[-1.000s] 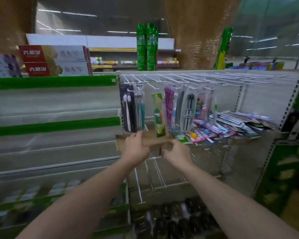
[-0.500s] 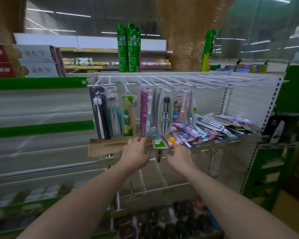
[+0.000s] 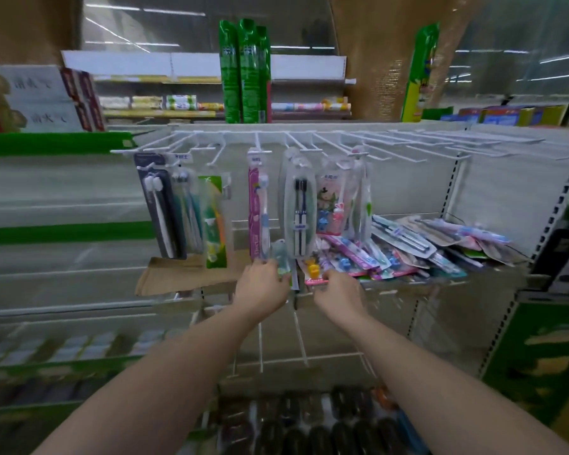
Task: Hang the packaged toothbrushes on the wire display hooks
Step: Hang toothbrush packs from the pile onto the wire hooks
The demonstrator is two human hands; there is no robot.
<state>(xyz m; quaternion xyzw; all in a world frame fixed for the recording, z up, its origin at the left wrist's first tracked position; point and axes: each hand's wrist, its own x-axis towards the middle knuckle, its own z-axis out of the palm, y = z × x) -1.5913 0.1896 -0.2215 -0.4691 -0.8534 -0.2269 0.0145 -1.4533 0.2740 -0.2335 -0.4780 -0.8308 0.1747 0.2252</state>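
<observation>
White wire display hooks (image 3: pixel 309 142) stick out in a row along the top of the shelf bay. Several toothbrush packs hang from the left ones: a black pack (image 3: pixel 160 205), a green pack (image 3: pixel 215 221), a pink pack (image 3: pixel 257 208) and a clear twin pack (image 3: pixel 299 205). A pile of loose packs (image 3: pixel 418 247) lies on the wire shelf to the right. My left hand (image 3: pixel 260 289) holds the lower end of a pale green pack (image 3: pixel 281 257) at the shelf's front edge. My right hand (image 3: pixel 339 292) pinches a pink-edged pack (image 3: pixel 314 274) at the pile's near end.
A brown cardboard sheet (image 3: pixel 178 274) lies on the shelf under the hanging packs. The hooks on the right (image 3: pixel 457 144) carry nothing. Tall green packages (image 3: pixel 243 70) stand on top of the unit. Dark bottles (image 3: pixel 309 428) fill the lower shelf. A green upright (image 3: pixel 539 356) bounds the bay on the right.
The view has swung right, so the bay sits further left. Both hands moved from the cardboard's front edge to the loose packs and took hold of one each.
</observation>
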